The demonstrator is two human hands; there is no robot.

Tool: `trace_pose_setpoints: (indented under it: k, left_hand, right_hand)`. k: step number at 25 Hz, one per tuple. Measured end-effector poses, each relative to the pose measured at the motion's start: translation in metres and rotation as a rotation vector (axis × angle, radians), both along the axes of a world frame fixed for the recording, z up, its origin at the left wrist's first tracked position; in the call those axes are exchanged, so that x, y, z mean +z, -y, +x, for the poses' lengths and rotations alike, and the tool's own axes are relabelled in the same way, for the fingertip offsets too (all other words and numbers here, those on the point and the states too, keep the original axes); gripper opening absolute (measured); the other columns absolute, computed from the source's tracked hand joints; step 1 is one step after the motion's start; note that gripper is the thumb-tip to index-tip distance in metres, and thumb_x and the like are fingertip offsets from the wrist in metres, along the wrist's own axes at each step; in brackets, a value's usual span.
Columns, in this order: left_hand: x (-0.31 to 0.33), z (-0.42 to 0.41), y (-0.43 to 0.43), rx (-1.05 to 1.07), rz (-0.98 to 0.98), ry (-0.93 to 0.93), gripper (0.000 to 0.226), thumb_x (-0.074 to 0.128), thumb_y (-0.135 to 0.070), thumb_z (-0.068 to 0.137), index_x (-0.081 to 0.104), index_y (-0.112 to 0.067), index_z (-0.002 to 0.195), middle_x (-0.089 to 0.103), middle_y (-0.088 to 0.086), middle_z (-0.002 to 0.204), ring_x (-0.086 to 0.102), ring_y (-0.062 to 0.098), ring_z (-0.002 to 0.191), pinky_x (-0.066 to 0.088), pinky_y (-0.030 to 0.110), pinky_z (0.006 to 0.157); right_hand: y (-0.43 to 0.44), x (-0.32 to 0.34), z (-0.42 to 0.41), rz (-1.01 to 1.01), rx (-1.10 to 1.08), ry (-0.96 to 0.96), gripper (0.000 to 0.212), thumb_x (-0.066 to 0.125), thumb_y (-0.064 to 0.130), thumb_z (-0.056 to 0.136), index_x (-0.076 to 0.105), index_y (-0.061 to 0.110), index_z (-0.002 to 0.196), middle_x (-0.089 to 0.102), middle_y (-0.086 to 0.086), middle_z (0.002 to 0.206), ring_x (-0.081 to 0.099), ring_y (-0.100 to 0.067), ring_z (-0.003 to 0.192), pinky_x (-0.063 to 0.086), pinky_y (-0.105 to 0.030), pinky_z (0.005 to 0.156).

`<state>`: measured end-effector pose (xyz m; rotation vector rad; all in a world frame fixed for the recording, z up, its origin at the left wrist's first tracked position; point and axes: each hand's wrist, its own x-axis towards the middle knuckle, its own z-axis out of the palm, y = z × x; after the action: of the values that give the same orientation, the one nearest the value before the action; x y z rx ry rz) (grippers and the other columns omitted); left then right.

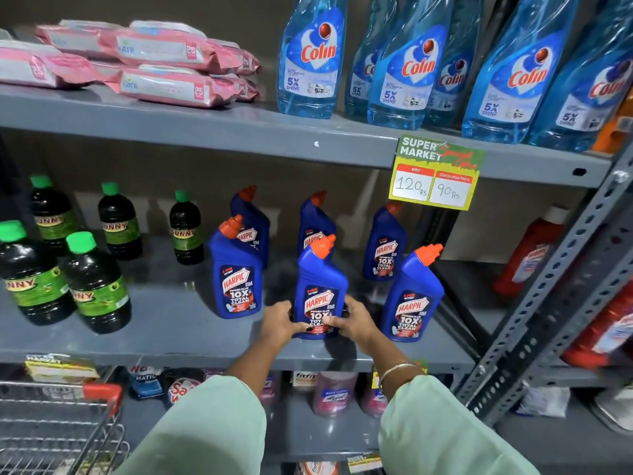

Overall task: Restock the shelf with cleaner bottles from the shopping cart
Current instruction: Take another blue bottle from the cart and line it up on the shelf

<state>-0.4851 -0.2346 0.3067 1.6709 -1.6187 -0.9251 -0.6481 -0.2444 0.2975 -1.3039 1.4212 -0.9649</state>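
A blue Harpic cleaner bottle (320, 286) with an orange cap stands upright at the front of the grey middle shelf (178, 337). My left hand (282, 320) grips its lower left side and my right hand (352, 318) its lower right side. Two more Harpic bottles stand in the front row, one to the left (236, 269) and one to the right (412, 296). Three others stand behind them. The shopping cart (58, 426), with a red handle, is at the bottom left; its contents are not visible.
Dark Sunny bottles with green caps (92, 286) fill the shelf's left part. Blue Colin bottles (313, 60) and pink wipe packs (164, 63) sit on the shelf above, with a price tag (436, 173) hanging. Red bottles (531, 252) stand right, beside a slanted perforated upright (561, 286).
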Motion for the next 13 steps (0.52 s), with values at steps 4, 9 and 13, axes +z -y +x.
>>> trace_pose_setpoints:
  k: [4,9,13]
  left_hand:
    - [0.0006,-0.0031,-0.0077,0.0,-0.008,0.013,0.043,0.077,-0.011,0.069,0.06,0.0,0.108,0.07,0.018,0.108,0.066,0.029,0.095,0.053,0.034,0.082]
    - [0.0014,-0.0057,-0.0087,-0.001,-0.002,0.038,0.045,0.076,-0.015,0.07,0.059,0.0,0.109,0.069,0.018,0.11,0.066,0.029,0.096,0.051,0.034,0.08]
    - [0.0005,-0.0069,-0.0093,-0.002,-0.005,0.026,0.046,0.076,-0.013,0.071,0.058,0.0,0.112,0.068,0.018,0.113,0.065,0.03,0.099,0.051,0.036,0.083]
  right_hand:
    - [-0.0092,0.0026,-0.0025,0.011,-0.01,-0.027,0.044,0.071,0.0,0.073,0.055,0.007,0.114,0.063,-0.009,0.102,0.06,-0.025,0.097,0.049,-0.036,0.077]
    - [-0.0116,0.0043,-0.0032,0.004,-0.021,-0.035,0.045,0.07,0.002,0.075,0.053,0.007,0.117,0.063,-0.008,0.105,0.059,-0.024,0.099,0.05,-0.029,0.072]
    - [-0.0119,0.0017,-0.0032,0.014,-0.027,-0.04,0.046,0.071,0.004,0.075,0.053,0.008,0.117,0.063,-0.011,0.109,0.059,-0.029,0.104,0.052,-0.042,0.085]
